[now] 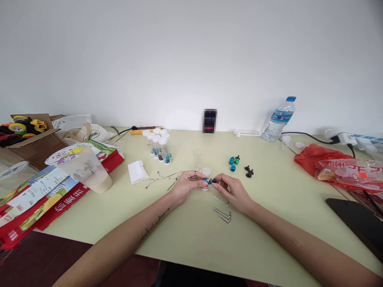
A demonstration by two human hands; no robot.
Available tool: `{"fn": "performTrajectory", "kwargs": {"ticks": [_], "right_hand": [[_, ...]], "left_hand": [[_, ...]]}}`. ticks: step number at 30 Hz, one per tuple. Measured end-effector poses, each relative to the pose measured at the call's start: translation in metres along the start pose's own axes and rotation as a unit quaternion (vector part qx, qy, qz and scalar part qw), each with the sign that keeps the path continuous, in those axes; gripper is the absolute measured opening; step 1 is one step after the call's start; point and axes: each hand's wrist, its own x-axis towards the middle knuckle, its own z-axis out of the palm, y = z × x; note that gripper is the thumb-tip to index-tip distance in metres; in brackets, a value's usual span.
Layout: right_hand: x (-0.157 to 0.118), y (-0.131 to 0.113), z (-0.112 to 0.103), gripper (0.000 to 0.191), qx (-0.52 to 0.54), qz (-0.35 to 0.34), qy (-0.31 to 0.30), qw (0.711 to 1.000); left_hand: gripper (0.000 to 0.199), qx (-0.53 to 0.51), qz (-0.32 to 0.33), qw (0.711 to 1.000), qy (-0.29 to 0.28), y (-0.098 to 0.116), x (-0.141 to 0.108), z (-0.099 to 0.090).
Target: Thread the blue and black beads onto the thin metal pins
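Part [210, 181], small, blue with a black end, is pinched by left hand [186, 185] and right hand [235, 192].

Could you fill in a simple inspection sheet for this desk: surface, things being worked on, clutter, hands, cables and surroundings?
Surface: pale yellow-green tabletop.
Work things: small blue-and-black piece in the fingers; blue and green pieces, black pieces, L-shaped metal rods and white-capped tubes on the table.
Clutter: plastic cup, red packaging and open cardboard box at left; water bottle and red bag at right.
Hands: left hand and right hand both pinch the blue-and-black piece.
Cables: black cable back right; another back left.
Surroundings: white wall behind; other people, nothing seen.
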Motion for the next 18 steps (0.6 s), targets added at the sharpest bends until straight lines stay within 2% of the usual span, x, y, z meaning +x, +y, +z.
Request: {"fn": "performTrajectory", "kwargs": {"ticks": [4, 10, 16, 18], "right_hand": [[0.0004, -0.0005, 0.0001, 0.033, -0.022, -0.004, -0.005, 1.000], [0.0002, 0.0030, 0.0023, 0.026, -0.007, -0.018, 0.013, 1.000], [0.0001, 0.0013, -0.0007, 0.036, -0.013, -0.005, -0.020, 1.000], [0.0002, 0.0008, -0.0003, 0.033, -0.011, -0.002, -0.015, 1.000]], "left_hand": [[0.030, 0.003, -0.003, 1.000, 0.004, 0.0004, -0.0003, 0.0006], [0.031, 0.005, 0.002, 1.000, 0.006, 0.0016, -0.0008, 0.0008], [0.029, 0.024, -0.002, 1.000, -0.005, 0.0020, -0.0007, 0.0013], [0.029, 0.023, 0.000, 1.000, -0.002, 0.0023, -0.0003, 0.0013]]}}
